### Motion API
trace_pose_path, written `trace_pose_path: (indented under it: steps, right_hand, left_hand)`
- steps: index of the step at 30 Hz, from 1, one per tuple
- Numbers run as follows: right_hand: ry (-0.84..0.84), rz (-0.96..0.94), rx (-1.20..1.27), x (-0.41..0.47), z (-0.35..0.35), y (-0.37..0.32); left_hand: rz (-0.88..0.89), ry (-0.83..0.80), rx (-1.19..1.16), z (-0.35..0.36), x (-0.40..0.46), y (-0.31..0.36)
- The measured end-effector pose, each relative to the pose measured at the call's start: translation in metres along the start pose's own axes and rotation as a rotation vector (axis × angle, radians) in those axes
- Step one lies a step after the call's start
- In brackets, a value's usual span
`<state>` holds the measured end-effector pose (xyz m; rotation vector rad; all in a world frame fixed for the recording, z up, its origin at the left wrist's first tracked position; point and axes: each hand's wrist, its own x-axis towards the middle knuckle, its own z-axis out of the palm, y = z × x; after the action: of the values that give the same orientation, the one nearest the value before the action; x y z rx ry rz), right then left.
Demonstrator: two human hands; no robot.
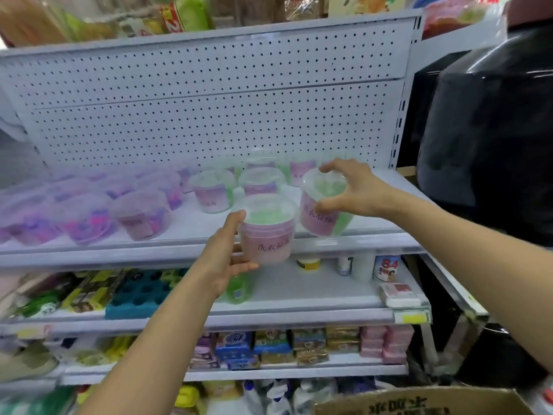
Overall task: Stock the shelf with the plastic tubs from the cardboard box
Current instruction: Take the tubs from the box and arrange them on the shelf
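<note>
At the shelf [191, 229] front edge, one pink-labelled tub [267, 232] is clasped by the left hand [225, 256], another tub [324, 205] by the right hand [356, 190].

Left-held tub [267, 232]: clear lid, pale pink label with dark characters, green contents. Right-held tub [324, 205]: the same pink and green. Shelf [191, 226]: pale grey-white; pegboard back panel [209, 109] white with a regular dot pattern. Shelved tubs at left [89, 218]: clear, purple and magenta contents. Cardboard box [419, 402]: brown with black print.
</note>
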<state>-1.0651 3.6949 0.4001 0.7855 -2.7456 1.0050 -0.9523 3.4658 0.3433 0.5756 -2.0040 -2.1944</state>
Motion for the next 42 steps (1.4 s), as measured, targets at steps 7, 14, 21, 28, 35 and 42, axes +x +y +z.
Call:
trace_pose_path:
  steps: [7, 14, 21, 28, 35, 42]
  right_hand:
    - [-0.061, 0.039, -0.209, 0.066, 0.033, 0.014]
    - [-0.145, 0.034, -0.185, 0.092, 0.045, 0.037]
    - [-0.079, -0.039, -0.263, 0.111, 0.044, 0.046]
    - [-0.071, 0.014, -0.501, 0.104, 0.044, 0.039]
    - [-0.251, 0.273, 0.452, 0.048, 0.028, 0.001]
    - [-0.196, 0.468, 0.765, 0.020, -0.004, 0.036]
  left_hand:
    - [-0.011, 0.039, -0.024, -0.019, 0.041, 0.012]
    - [-0.033, 0.012, -0.042, -0.023, 0.072, 0.014]
    - [-0.010, -0.030, 0.066, -0.015, 0.089, 0.020]
    - [-0.047, -0.061, -0.016, -0.006, 0.086, 0.020]
    - [-0.017, -0.122, -0.129, 0.022, 0.067, 0.021]
    - [0.076, -0.292, 0.175, 0.079, 0.062, 0.031]
